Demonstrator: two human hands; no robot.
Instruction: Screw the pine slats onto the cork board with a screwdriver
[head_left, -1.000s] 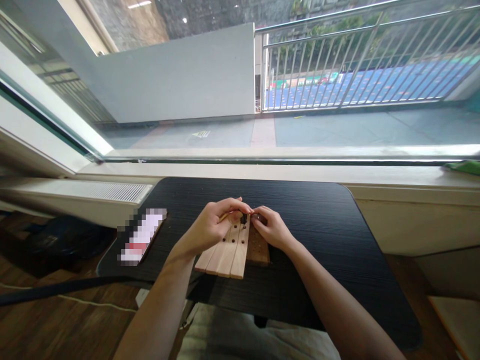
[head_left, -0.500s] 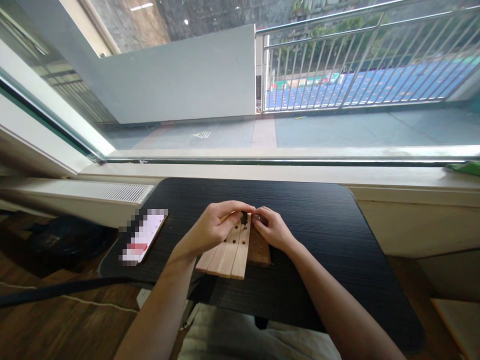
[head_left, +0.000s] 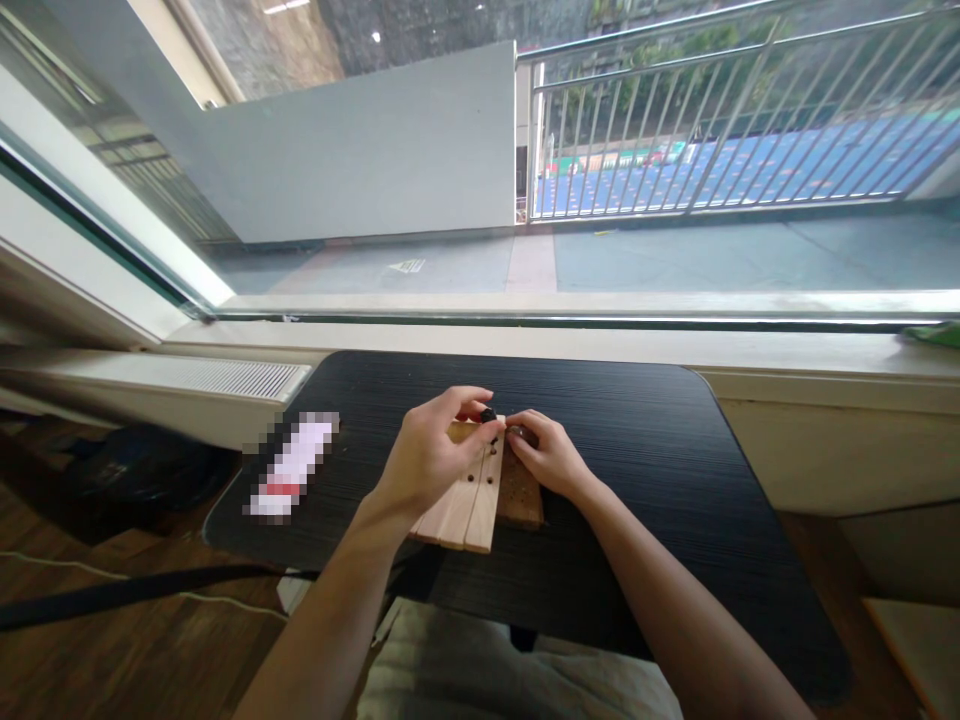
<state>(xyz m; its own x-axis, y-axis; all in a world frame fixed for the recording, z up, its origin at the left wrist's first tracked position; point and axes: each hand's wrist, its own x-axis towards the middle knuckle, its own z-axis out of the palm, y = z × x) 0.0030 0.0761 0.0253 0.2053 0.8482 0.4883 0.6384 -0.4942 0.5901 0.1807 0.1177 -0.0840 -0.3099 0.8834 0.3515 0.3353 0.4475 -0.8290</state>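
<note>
A light wooden board [head_left: 476, 515] with long grooves and several dark holes lies partly over a darker brown wooden block [head_left: 525, 505]. My left hand [head_left: 435, 455] reaches over the board's left side, its thumb and fingers curved around a small black piece [head_left: 489, 414] near the far edge. What kind of piece it is, I cannot tell. Beside it, my right hand [head_left: 549, 455] rests above the brown block with its fingers curled closed. Something dark and slightly shiny shows between those fingers, mostly hidden. Both hands' fingertips are close together at the board's far right corner.
All this is on a black table [head_left: 637, 500] with rounded corners. A phone [head_left: 296, 465], partly blurred out, lies at the table's left. Beyond the table run a white window sill [head_left: 450, 345] and a large window. A dark strap [head_left: 150, 590] crosses at lower left.
My left hand has shifted slightly, its forefinger raised and parted more from the thumb. The black piece appears higher, at the board's far edge. My right hand has barely moved.
</note>
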